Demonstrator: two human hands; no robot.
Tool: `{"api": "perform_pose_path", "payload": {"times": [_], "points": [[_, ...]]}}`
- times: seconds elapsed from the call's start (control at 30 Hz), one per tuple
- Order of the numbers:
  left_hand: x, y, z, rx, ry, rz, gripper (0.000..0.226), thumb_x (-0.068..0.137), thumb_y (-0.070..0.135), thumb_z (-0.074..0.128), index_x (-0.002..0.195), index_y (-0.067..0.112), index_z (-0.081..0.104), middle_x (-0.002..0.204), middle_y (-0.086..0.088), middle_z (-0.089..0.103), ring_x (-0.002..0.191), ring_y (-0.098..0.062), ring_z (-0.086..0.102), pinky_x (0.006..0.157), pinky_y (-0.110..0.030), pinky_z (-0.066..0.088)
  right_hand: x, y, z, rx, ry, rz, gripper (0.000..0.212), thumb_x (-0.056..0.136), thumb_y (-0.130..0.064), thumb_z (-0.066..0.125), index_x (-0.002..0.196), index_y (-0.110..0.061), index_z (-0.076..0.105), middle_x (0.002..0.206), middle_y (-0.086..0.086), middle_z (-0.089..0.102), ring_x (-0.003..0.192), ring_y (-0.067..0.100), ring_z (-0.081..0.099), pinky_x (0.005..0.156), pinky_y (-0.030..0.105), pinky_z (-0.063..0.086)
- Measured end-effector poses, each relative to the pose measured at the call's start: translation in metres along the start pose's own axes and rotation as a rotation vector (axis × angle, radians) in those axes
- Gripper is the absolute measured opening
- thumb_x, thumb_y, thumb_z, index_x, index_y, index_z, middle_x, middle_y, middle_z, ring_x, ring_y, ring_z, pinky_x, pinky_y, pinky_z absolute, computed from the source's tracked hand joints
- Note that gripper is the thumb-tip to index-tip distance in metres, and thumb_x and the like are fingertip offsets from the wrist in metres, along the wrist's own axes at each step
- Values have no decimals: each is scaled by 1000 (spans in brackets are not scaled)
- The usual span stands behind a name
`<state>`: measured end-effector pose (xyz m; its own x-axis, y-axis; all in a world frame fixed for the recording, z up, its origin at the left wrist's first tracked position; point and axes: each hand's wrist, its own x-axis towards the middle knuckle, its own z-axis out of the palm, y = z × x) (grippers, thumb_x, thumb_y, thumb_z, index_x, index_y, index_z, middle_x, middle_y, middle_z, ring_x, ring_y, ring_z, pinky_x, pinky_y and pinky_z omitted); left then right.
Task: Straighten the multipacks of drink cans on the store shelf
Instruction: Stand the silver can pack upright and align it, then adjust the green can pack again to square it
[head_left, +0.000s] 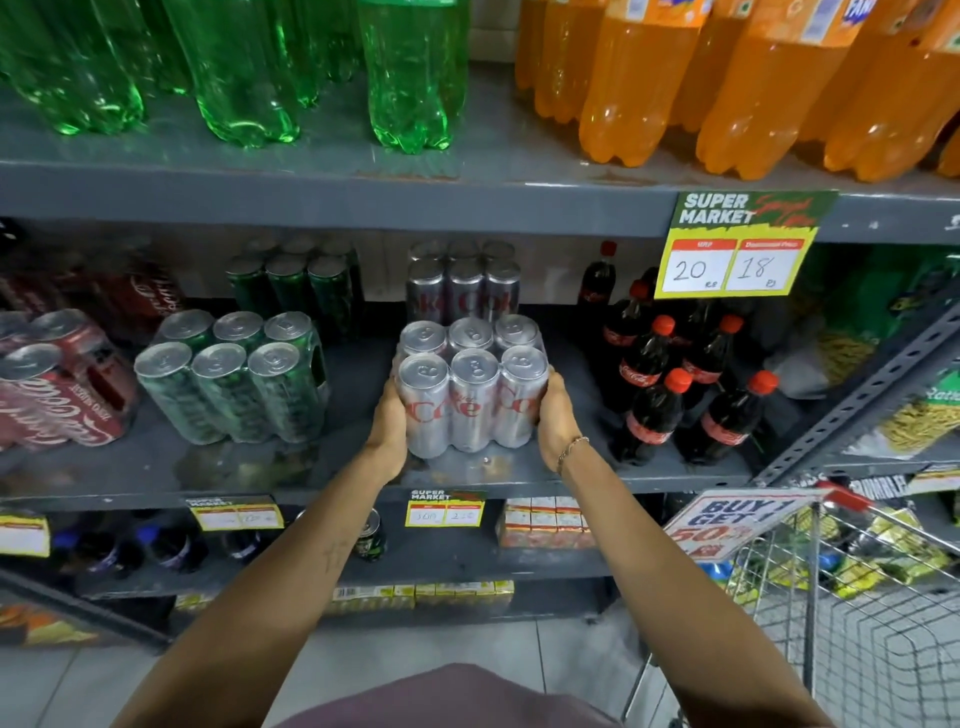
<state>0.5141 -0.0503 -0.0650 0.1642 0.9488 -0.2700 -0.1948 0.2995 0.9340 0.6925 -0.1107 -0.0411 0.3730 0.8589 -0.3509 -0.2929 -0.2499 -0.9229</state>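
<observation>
A shrink-wrapped six-pack of silver cola cans (471, 384) stands upright near the front of the grey middle shelf (291, 467). My left hand (390, 421) presses its left side and my right hand (557, 415) presses its right side, so both grip the pack. A second silver pack (464, 283) stands behind it. To the left a green can pack (231, 374) leans back, tilted, with another green pack (293, 283) behind. At the far left a red cola can pack (57, 379) lies tilted toward the front.
Small cola bottles with red caps (675, 384) stand close to the right of the silver pack. Green (249, 67) and orange (737, 78) big bottles fill the upper shelf. A price sign (737, 244) hangs from it. A wire trolley (841, 597) stands at lower right.
</observation>
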Motion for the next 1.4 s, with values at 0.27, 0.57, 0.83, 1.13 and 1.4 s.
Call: {"api": "perform_pose_path", "payload": {"times": [0.27, 0.57, 0.83, 1.13, 1.4], "points": [[-15, -7, -7, -4, 3, -4, 42, 93, 48, 34, 83, 28, 69, 83, 8, 77, 84, -9, 69, 73, -27, 51, -25, 14, -3, 23, 18, -7, 45, 96, -48, 25, 87, -29, 66, 89, -9, 70, 86, 4, 62, 70, 21, 46], [-28, -13, -8, -43, -43, 20, 47, 96, 41, 29, 75, 27, 69, 70, 13, 76, 66, 1, 70, 63, -21, 51, -43, 21, -3, 25, 69, -44, 46, 97, -45, 26, 75, -33, 66, 66, -19, 74, 80, 3, 62, 69, 23, 46], [-40, -5, -9, -2, -66, 44, 47, 99, 48, 24, 95, 25, 65, 91, 4, 71, 89, -9, 66, 71, -23, 51, -63, 11, -1, 65, 107, -67, 51, 98, -52, 20, 93, -30, 66, 94, -8, 71, 88, 5, 61, 71, 21, 44], [-48, 75, -84, 324, -15, 530, 45, 99, 44, 30, 130, 21, 54, 133, 11, 56, 118, 15, 47, 102, -6, 31, -94, -30, 87, -695, 326, -993, 43, 96, -27, 26, 103, -6, 63, 118, 13, 60, 111, 25, 53, 102, 33, 36], [1, 121, -232, 245, 506, 613, 36, 94, 12, 44, 126, -1, 53, 129, -18, 58, 117, -21, 56, 96, -14, 40, -66, 17, 232, -555, -113, -613, 37, 102, -24, 30, 124, -6, 53, 130, 13, 53, 121, 23, 47, 105, 26, 31]]}}
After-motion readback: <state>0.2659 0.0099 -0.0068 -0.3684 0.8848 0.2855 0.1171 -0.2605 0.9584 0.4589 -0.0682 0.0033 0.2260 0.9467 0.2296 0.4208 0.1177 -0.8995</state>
